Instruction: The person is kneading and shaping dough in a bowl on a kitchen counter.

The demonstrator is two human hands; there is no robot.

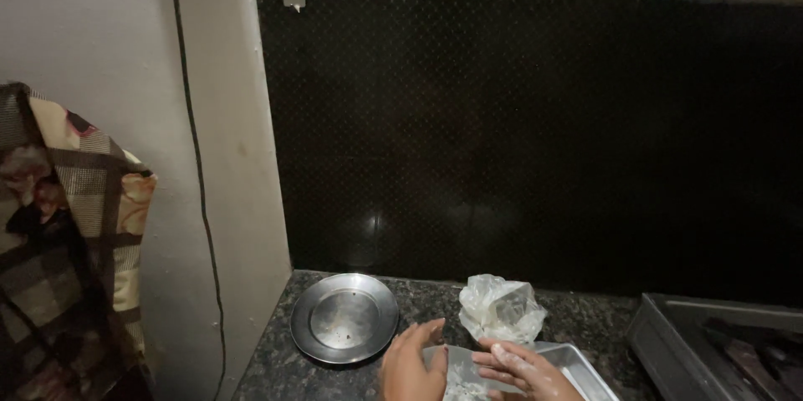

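While both hands met over a clear, crumpled plastic bag [500, 311], its lower part lay pinched between them above a shallow rectangular steel tray [577, 367].

Where the right hand [525, 369] lay across the bag's lower folds, its fingers [495, 358] were nearly straight and pressed on the plastic, and the left hand [413, 364] stood half open beside it, fingertips touching the same folds; whether either truly clenched the plastic could not be told. The bag's puffed top rose just behind the hands, its contents unclear. A round steel plate [344, 317] sat near the left hand on the dark speckled stone counter [585, 321], close to the counter's left edge and the pale wall [234, 158]. A grey metal bin [669, 330] holding dark pieces stood well apart on the right.
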